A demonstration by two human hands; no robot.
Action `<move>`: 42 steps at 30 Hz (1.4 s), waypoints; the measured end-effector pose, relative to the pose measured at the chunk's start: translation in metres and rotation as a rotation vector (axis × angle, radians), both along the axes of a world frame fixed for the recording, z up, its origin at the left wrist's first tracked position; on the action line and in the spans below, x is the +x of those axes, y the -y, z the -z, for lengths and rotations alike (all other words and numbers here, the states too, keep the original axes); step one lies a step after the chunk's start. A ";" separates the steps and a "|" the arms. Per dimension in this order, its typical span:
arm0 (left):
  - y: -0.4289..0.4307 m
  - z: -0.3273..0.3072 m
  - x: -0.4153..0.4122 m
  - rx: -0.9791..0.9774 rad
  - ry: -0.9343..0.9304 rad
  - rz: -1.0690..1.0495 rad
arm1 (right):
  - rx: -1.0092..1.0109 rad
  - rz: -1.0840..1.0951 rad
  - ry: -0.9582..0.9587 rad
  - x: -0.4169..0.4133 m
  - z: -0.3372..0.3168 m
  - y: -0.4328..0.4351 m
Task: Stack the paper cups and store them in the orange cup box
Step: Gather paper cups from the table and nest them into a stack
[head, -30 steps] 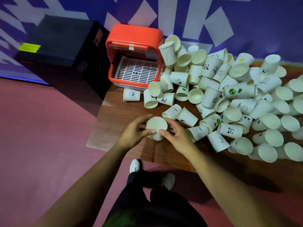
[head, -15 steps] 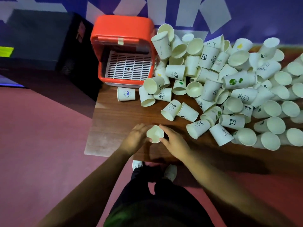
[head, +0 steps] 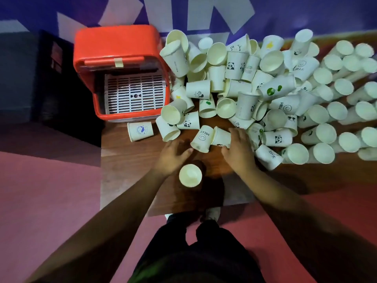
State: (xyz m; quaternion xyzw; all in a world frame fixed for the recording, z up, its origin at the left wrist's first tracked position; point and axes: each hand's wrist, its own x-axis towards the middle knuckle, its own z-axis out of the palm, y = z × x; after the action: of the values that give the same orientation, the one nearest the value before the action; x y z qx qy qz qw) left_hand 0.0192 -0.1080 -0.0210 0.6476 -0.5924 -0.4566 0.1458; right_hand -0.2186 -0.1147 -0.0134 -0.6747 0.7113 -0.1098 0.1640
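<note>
An upright paper cup (head: 190,175) stands by the table's (head: 126,160) near edge, just nearer than both hands, which are apart. The left hand (head: 173,155) is loose and empty, its fingertips beside the HELLO cup (head: 203,138), which lies near-to-far with its mouth toward the near edge. The right hand (head: 238,152) curls round the neighbouring cup (head: 221,137). The orange cup box (head: 122,74) is far-left.

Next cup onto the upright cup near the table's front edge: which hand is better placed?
Right. The right hand grips a lying cup at the pile's edge; the left hand is open and holds nothing, beside the HELLO cup.
</note>
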 end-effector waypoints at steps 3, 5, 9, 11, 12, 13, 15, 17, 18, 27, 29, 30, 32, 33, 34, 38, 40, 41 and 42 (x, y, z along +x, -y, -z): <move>0.028 0.011 -0.025 0.092 0.019 -0.016 | 0.153 -0.039 -0.088 -0.001 0.007 0.016; 0.040 0.021 -0.038 0.125 0.039 -0.012 | 0.214 -0.101 -0.102 0.001 0.014 0.020; 0.047 0.035 -0.053 0.124 0.146 0.079 | 0.248 -0.135 -0.174 0.008 0.026 0.023; 0.047 0.039 -0.056 0.128 0.151 0.077 | 0.222 -0.144 -0.193 0.014 0.028 0.026; 0.047 0.039 -0.055 0.128 0.145 0.063 | 0.201 -0.156 -0.202 0.016 0.028 0.028; 0.047 0.038 -0.054 0.117 0.133 0.044 | 0.182 -0.170 -0.210 0.016 0.027 0.030; 0.045 0.033 -0.049 0.083 0.091 0.003 | 0.143 -0.198 -0.218 0.015 0.023 0.031; 0.042 0.022 -0.043 0.070 0.026 -0.050 | 0.121 -0.205 -0.186 0.010 0.016 0.029; 0.039 0.016 -0.039 0.077 -0.017 -0.073 | 0.112 -0.198 -0.154 0.007 0.011 0.027; -0.007 -0.036 0.004 0.133 -0.413 -0.306 | 0.087 0.076 0.271 -0.011 -0.026 -0.005; -0.024 -0.044 0.009 0.112 -0.402 -0.258 | 0.114 0.140 0.425 -0.015 -0.025 -0.014; -0.032 -0.045 0.010 0.102 -0.396 -0.226 | 0.125 0.175 0.507 -0.016 -0.025 -0.018; -0.047 -0.047 0.011 0.095 -0.370 -0.178 | 0.155 0.239 0.657 -0.017 -0.028 -0.028; -0.054 -0.047 0.011 0.084 -0.328 -0.150 | 0.169 0.266 0.695 -0.017 -0.030 -0.032; -0.060 -0.045 0.011 0.055 -0.275 -0.120 | 0.178 0.284 0.714 -0.017 -0.030 -0.037; -0.074 -0.029 0.007 -0.101 0.010 0.102 | 0.188 0.272 0.745 -0.017 -0.033 -0.053; -0.078 -0.019 -0.001 -0.132 0.115 0.203 | 0.209 0.267 0.755 -0.018 -0.033 -0.058; -0.080 -0.016 -0.005 -0.149 0.156 0.236 | 0.218 0.256 0.763 -0.018 -0.034 -0.061; -0.082 -0.013 -0.009 -0.165 0.189 0.264 | 0.230 0.244 0.771 -0.018 -0.034 -0.064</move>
State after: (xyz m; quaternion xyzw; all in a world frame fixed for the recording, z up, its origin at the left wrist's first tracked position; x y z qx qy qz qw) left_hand 0.0098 -0.0257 -0.0081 0.5900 -0.7189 -0.3585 0.0809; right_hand -0.2365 -0.0504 0.0208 -0.4724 0.6799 -0.2929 0.4783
